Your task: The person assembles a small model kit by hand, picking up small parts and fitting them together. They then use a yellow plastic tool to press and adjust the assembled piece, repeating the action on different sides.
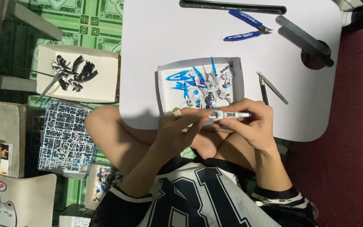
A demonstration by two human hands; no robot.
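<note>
Slim white model part [227, 114], rod-shaped with a small blue tip at its right end, is held level just over the near edge of the white table [307, 109], in front of the shallow white tray [237, 71]. Left hand [177, 128], ring on one finger, pinches its left end; right hand [253, 124] closes around the right end, fingers curled tight. Both grips narrow, both on the part.

Risk, as judged: the part looks thin, hard plastic; pressure from both ends at once could bend or snap it, or a slip could drop it into the lap below the table edge.

Tray holds a cluster of pieces [204, 84]: glossy translucent blue blades, matte white and grey bits, sharp-edged. Beyond it lie blue-handled nippers [246, 26], a dark craft knife [264, 90] beside grey tweezers [274, 89], and a long black bar [232, 6]. Off the table, on the green patterned floor: a box lid with a dark figure [70, 72], and grey sprue frames [66, 138].
</note>
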